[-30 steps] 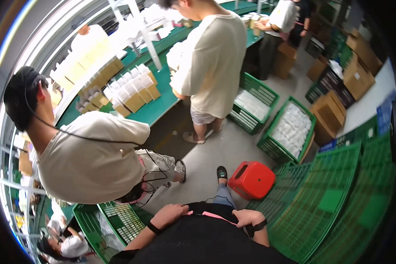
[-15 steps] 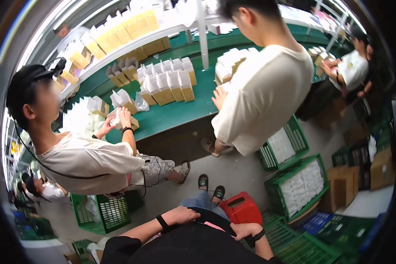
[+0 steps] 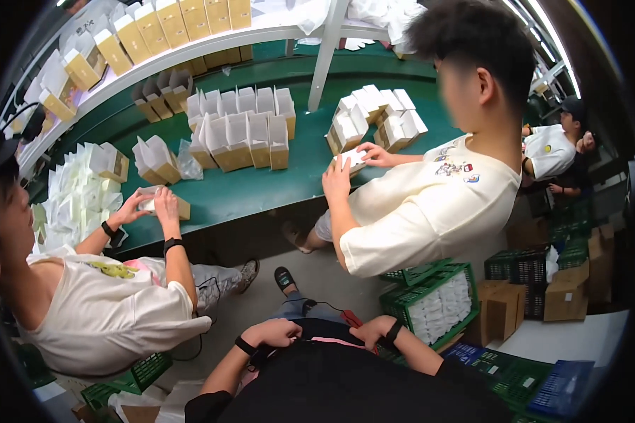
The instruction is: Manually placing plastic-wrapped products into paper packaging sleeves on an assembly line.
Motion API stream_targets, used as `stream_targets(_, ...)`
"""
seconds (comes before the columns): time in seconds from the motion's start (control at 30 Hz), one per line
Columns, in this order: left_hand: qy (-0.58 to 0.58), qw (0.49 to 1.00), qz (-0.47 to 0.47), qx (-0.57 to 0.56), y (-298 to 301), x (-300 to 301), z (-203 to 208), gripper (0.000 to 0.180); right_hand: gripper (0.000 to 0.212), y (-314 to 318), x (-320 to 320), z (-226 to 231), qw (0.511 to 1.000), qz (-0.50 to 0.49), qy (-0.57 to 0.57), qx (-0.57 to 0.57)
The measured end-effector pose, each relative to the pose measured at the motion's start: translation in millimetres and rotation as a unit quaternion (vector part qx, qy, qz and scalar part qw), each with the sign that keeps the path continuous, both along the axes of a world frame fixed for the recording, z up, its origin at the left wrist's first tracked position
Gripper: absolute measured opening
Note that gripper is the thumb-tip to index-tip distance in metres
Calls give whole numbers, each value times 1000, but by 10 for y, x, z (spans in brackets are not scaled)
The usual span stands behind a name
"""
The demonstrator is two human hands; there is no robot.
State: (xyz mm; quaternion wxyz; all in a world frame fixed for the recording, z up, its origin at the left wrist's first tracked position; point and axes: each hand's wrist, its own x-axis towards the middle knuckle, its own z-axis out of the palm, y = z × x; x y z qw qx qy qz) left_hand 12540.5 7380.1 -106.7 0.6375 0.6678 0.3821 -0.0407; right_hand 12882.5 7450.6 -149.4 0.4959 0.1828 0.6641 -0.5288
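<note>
Close to my waist, my left hand (image 3: 279, 331) is closed, its curled fingers at the edge of the black fabric (image 3: 329, 331) there. My right hand (image 3: 375, 331) grips the other side of this fabric, fingers bent and partly hidden. A thin pink strip (image 3: 331, 341) shows between the hands. Each wrist wears a dark band. Just beyond my right hand, part of a red object (image 3: 351, 319) peeks out; most of it is hidden.
A green workbench (image 3: 261, 201) ahead holds rows of open cardboard boxes (image 3: 236, 141). Two people in white shirts stand at it, left and right, each handling a box. A green crate (image 3: 430, 303) of white packets, cartons (image 3: 501, 310) and blue crates (image 3: 564, 388) lie right.
My view has shifted forward, toward the bench. Both hands stay at the waist. The person on the right has turned and now has both hands on a box.
</note>
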Motion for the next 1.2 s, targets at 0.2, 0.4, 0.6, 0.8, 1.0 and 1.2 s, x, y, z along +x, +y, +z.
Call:
stream_targets(0.2, -12, 998, 65, 15, 204, -160, 23, 16, 121, 519, -268, 234, 997, -8, -66, -38)
stream_targets(0.4, -50, 992, 113, -41, 400, -213, 35, 11, 119, 879, -449, 565, 991, -50, -99, -77)
stream_targets(0.6, -80, 981, 146, -96, 484, -178, 5, 8, 116, 920, -280, 300, 998, -21, -42, -30)
stream_targets(0.8, -71, 979, 144, -123, 563, -93, 70, 8, 104, 947, -106, 51, 997, -45, -24, -54)
stream_targets(1.0, -73, 979, 143, -129, 616, -59, 40, 8, 101, 929, 7, -83, 1000, -5, 25, -11)
stream_targets(1.2, -77, 979, 142, -123, 614, -55, -3, 7, 105, 1024, -62, 24, 994, 85, 58, 40)
